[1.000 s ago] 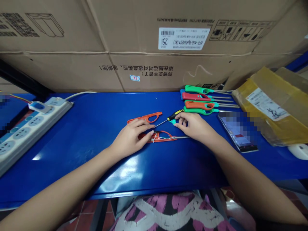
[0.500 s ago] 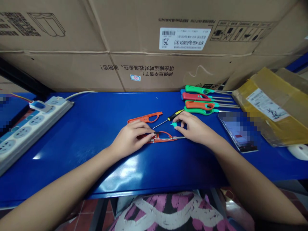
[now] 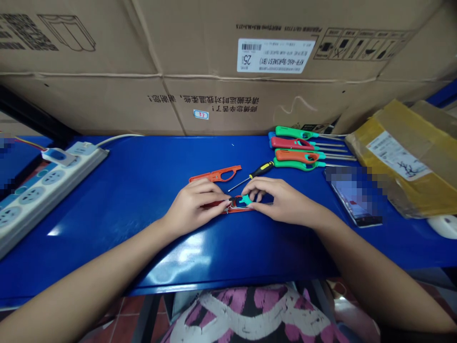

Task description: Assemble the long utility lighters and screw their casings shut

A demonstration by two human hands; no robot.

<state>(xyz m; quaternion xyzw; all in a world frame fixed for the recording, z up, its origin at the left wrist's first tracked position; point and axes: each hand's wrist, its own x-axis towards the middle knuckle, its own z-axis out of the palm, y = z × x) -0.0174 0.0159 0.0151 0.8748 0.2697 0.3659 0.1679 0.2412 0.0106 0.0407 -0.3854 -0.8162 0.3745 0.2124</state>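
Note:
On the blue table (image 3: 143,190) lies an opened orange lighter body (image 3: 235,206) with a metal rod sticking out to the right. My left hand (image 3: 194,205) presses down on its left end, fingers closed over it. My right hand (image 3: 282,200) pinches a small teal trigger piece (image 3: 245,200) and holds it onto the middle of the lighter body. A separate orange shell half (image 3: 216,176) lies just behind my left hand. A thin screwdriver (image 3: 252,174) with a black and yellow handle rests behind both hands.
Several finished long lighters (image 3: 296,147), green, red and orange, lie at the back right. A phone (image 3: 352,193) and a yellow parcel (image 3: 403,157) sit to the right, a white power strip (image 3: 43,186) to the left. Cardboard boxes (image 3: 214,66) wall off the back.
My right hand picked up the teal piece beside the screwdriver and carried it left and nearer, onto the orange lighter body. My left hand stayed on the body.

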